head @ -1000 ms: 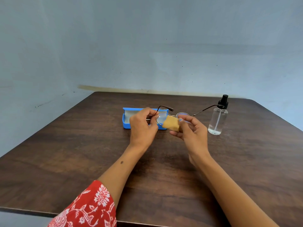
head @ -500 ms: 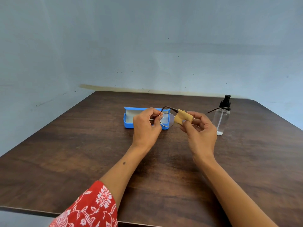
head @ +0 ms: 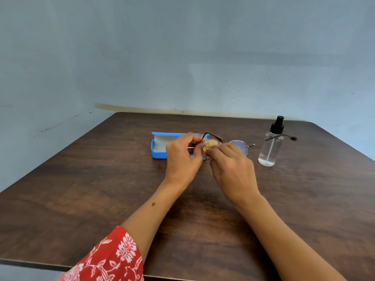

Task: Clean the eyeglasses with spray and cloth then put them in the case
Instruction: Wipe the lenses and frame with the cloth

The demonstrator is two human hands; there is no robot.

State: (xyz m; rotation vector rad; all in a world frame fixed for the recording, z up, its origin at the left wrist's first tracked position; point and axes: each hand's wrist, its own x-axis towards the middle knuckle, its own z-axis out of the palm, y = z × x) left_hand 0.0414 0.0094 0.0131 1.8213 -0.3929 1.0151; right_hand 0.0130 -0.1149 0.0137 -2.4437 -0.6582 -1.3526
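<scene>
Head view: both hands' curled fingers (head: 218,151) on eyeglasses (head: 238,143) and cloth (head: 207,150).

Left hand (head: 183,157) holding eyeglasses (head: 237,145), right hand (head: 231,167) pressing cloth (head: 207,151) on lens, case (head: 159,147) behind

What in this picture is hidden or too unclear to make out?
Head view:
- Left lens of the eyeglasses: covered by the tan cloth and the right hand.
- Right end of the blue case: behind the left hand.
- Liquid level in the spray bottle: too clear to judge.
</scene>
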